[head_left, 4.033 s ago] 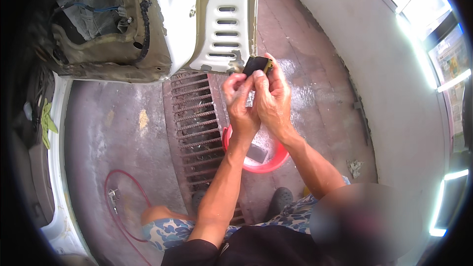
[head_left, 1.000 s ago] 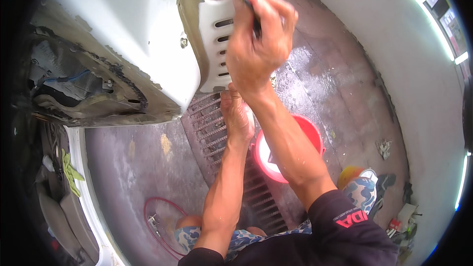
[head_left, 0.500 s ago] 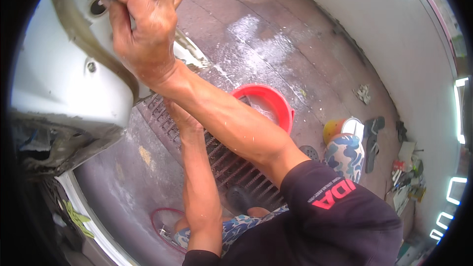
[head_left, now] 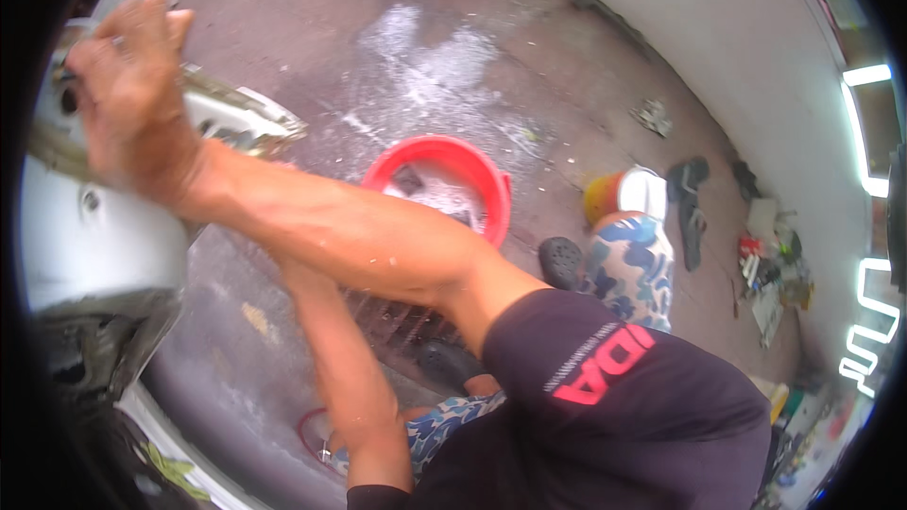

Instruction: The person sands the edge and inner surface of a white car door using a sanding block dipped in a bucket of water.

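My right hand (head_left: 142,94) is at the upper left against a white and bare-metal vehicle body panel (head_left: 104,246). Its fingers are bent and closed, gripping something small and dark that I cannot make out, close to a round hole in the panel. Slight motion blur softens the wrist. My left forearm (head_left: 350,349) rises from the lower edge and passes beneath my right forearm. The left hand is hidden behind that arm, so its fingers do not show. A red basin (head_left: 499,191) of sudsy water with dark pieces in it stands on the floor beyond my right forearm.
A floor grate (head_left: 402,321) lies under my arms. To the right are a yellow and white bucket (head_left: 605,196), dark slippers (head_left: 690,217) and a pile of clutter (head_left: 770,264) along the white wall (head_left: 727,57). White suds (head_left: 425,57) spread over the floor.
The view has shifted, so panel, basin and floor things appear farther left. My right hand stays up at the panel with its fingers closed. The left hand has gone out of sight behind the right forearm.
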A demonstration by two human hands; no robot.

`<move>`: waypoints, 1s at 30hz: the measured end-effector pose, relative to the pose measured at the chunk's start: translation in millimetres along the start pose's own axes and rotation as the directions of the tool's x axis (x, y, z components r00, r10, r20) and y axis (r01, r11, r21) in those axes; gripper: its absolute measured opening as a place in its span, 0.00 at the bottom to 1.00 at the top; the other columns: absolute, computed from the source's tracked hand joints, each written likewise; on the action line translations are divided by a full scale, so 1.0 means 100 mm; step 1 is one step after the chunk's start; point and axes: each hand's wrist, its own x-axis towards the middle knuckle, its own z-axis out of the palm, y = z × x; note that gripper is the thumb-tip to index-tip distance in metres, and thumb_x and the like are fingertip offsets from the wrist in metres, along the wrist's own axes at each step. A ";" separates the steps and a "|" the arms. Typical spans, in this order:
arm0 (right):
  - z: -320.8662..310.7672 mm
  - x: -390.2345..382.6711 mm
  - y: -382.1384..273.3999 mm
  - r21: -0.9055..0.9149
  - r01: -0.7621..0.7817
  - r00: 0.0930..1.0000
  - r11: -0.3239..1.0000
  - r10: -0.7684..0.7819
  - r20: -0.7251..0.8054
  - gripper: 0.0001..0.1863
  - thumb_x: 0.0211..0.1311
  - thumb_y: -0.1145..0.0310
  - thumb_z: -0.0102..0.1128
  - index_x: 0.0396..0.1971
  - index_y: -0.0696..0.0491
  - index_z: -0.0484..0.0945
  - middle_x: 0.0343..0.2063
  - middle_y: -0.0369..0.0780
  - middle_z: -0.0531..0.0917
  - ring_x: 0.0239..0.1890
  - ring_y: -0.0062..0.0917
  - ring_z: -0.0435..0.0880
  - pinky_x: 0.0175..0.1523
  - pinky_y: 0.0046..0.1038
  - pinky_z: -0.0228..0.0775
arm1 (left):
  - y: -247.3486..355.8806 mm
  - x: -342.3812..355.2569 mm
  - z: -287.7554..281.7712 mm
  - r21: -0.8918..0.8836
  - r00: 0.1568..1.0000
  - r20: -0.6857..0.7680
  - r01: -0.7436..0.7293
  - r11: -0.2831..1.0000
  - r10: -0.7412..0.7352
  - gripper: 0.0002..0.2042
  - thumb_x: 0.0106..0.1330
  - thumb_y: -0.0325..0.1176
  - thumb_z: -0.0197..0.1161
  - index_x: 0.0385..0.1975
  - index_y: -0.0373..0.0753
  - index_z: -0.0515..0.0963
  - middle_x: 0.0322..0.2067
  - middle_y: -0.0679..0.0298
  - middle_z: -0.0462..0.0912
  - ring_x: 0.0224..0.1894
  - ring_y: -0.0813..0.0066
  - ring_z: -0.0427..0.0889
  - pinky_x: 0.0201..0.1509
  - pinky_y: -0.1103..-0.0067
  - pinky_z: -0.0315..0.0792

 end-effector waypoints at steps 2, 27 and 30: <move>-0.04 -0.02 0.05 -0.010 0.038 0.998 0.999 -0.037 0.048 0.17 0.45 0.83 0.69 0.37 0.52 0.82 0.33 0.39 0.79 0.38 0.33 0.75 0.45 0.37 0.55 | 0.05 0.03 0.02 -0.008 0.999 0.000 -0.034 0.999 0.034 0.17 0.79 0.42 0.56 0.60 0.39 0.71 0.54 0.63 0.78 0.55 0.72 0.80 0.59 0.69 0.76; -0.29 0.11 0.11 -0.006 0.051 0.971 0.999 -0.048 0.233 0.16 0.54 0.82 0.75 0.43 0.51 0.88 0.35 0.36 0.83 0.37 0.24 0.79 0.44 0.25 0.65 | 0.11 -0.04 0.49 0.330 0.947 -0.077 -0.270 0.905 0.311 0.17 0.78 0.45 0.58 0.55 0.38 0.73 0.49 0.62 0.80 0.48 0.73 0.82 0.50 0.71 0.78; -0.38 0.04 0.09 -0.023 0.022 0.968 0.999 -0.016 0.250 0.17 0.54 0.82 0.75 0.43 0.50 0.88 0.35 0.36 0.83 0.37 0.23 0.78 0.44 0.25 0.64 | 0.08 -0.02 0.46 0.184 0.953 -0.126 -0.250 0.951 0.275 0.18 0.77 0.45 0.59 0.56 0.38 0.73 0.49 0.62 0.80 0.48 0.73 0.82 0.48 0.72 0.79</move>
